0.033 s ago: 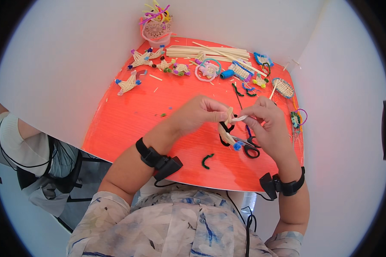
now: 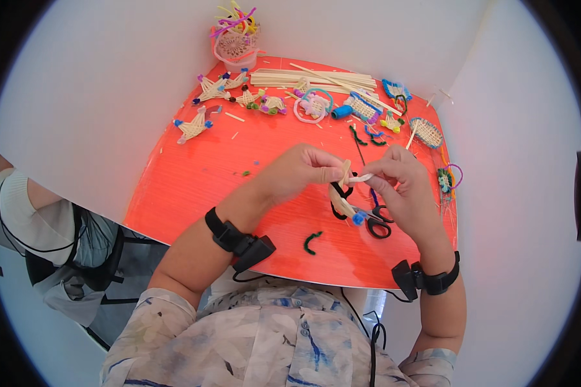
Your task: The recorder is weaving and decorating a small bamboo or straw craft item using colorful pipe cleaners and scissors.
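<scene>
My left hand (image 2: 311, 173) is closed, thumb against fingers, on a small woven craft piece (image 2: 345, 205) of pale strips. A black fuzzy stem (image 2: 334, 205) curls around this piece, and a blue fuzzy tip (image 2: 358, 220) sits at its lower end. Thumb and fingers of my right hand (image 2: 400, 184) pinch a white pipe cleaner (image 2: 360, 178), which reaches across to the top of the woven piece. Just below my right hand lie scissors with black handles (image 2: 379, 229), their blades partly hidden behind the piece. A short dark green pipe cleaner (image 2: 311, 243) rests nearer to me.
Along the back of the red table (image 2: 193, 187) lie a bundle of pale strips (image 2: 303, 79) and several woven stars and ovals. A pink basket (image 2: 235, 48) holding coloured pipe cleaners stands at the back left. Another person's sleeve (image 2: 42, 229) shows at far left, beyond a white partition.
</scene>
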Demonstrator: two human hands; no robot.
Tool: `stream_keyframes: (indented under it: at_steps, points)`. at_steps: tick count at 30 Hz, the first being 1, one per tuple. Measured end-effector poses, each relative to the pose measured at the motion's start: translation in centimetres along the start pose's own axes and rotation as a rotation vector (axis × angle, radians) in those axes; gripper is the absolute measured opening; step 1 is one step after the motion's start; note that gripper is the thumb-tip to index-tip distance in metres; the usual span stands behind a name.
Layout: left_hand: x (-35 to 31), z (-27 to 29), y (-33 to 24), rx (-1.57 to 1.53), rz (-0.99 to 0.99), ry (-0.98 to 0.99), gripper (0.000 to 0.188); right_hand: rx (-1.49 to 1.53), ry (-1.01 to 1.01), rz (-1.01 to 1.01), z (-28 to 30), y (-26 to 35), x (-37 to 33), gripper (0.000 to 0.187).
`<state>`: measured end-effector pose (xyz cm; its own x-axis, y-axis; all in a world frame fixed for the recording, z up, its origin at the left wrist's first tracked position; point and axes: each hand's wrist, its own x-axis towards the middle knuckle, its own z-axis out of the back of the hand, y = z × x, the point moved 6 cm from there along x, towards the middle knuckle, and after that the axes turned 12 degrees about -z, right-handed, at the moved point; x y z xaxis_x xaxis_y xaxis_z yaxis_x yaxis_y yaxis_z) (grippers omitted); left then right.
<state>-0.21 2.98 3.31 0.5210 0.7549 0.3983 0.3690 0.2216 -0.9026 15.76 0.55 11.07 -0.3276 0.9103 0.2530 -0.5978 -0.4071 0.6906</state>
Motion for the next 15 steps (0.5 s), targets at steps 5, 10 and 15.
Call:
stream_keyframes:
  at_steps: [5, 10, 15]
  points:
    - [0.0, 0.8, 0.4, -0.137, 0.019, -0.135, 0.019, 0.052, -0.025, -0.067, 0.6, -1.2, -0.1, 0.006]
    - [0.2, 0.7, -0.1, -0.119, -0.021, -0.111, 0.019, 0.175, -0.003, -0.285, 0.7, -3.2, 0.0, 0.008]
    - [0.2, 0.3, -0.1, -0.086, -0.018, -0.064, 0.02, 0.169, -0.014, -0.239, 0.3, -2.8, 0.2, 0.009]
